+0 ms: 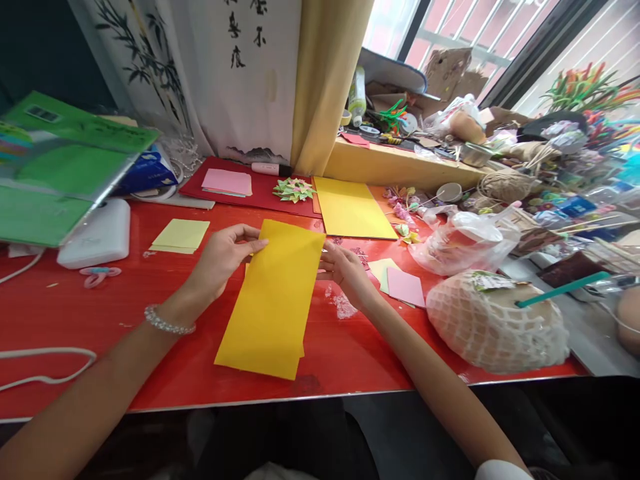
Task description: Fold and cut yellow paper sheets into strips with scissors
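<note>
A long yellow sheet of paper (275, 300), folded double, lies lengthwise on the red table (150, 360) in front of me. My left hand (225, 253) pinches its far left corner between thumb and fingers; a bead bracelet (167, 323) circles that wrist. My right hand (345, 267) grips the sheet's far right edge with closed fingers. The near end of the sheet rests on the table, its two layers slightly offset.
Another yellow sheet (353, 208) lies beyond. Pale green squares (181, 235), pink squares (227, 181), pink paper (405, 287), a folded paper flower (293, 190), a white box (97, 235), small scissors (100, 275), a net-wrapped fruit (495, 320) and a plastic bag (465, 240) surround me. Clutter fills the sill.
</note>
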A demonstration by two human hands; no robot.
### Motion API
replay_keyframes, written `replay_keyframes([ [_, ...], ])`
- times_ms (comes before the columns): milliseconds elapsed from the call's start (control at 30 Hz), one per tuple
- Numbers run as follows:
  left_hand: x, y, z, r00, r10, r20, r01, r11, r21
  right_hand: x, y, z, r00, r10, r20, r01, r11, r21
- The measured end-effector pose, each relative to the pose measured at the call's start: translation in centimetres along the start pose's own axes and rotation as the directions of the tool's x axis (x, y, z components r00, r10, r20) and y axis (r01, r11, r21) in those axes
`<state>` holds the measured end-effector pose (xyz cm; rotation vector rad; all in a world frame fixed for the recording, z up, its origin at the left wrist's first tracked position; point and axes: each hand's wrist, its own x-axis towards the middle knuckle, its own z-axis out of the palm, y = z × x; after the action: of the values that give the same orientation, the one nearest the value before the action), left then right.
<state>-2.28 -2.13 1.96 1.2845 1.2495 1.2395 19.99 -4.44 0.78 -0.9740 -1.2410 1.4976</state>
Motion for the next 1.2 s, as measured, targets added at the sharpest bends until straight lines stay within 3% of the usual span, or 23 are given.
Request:
replay_keyframes([
  [100, -0.8, 0.2, 0.8, 0.99, -0.015, 0.141, 0.004, 0.997, 0.073, -0.3, -0.1, 0.1, 0.995, -0.065, -0.081, 0.056, 0.992, -0.111],
  [167, -1.1, 0.4, 0.9, 0.985, -0.005, 0.173, -0.014, 0.994, 0.104, -0.4, 0.0, 0.1, 0.992, -0.078, -0.096, 0.064, 0.987, -0.145],
  [367, -1.1, 0.5, 0.7, 0.993, 0.077, 0.085, -0.089, 0.985, 0.147, -0.3, 0.2, 0.1, 0.995, -0.088, -0.037, 0.082, 0.988, -0.134],
  [867, -1.3, 0.1, 1.2, 0.991, 0.057, 0.124, -0.071, 0.991, 0.116, -0.2, 0.6, -0.2, 0.992, -0.078, -0.099, 0.064, 0.988, -0.143],
  [1033, -1.1, 0.0, 1.2, 0.999, 0.037, 0.033, -0.039, 0.997, 0.07, -0.1, 0.2, -0.2, 0.998, -0.026, -0.062, 0.017, 0.99, -0.142],
  [1133, -1.1, 0.1, 1.2, 0.999, 0.031, 0.042, -0.035, 0.996, 0.078, 0.0, 0.4, -0.4, 1.0, 0.005, -0.03, -0.012, 0.973, -0.229],
  [1200, -1.2, 0.1, 1.2, 0.995, 0.014, 0.094, -0.023, 0.995, 0.097, 0.1, 0.7, -0.5, 0.996, -0.073, -0.043, 0.05, 0.92, -0.389],
])
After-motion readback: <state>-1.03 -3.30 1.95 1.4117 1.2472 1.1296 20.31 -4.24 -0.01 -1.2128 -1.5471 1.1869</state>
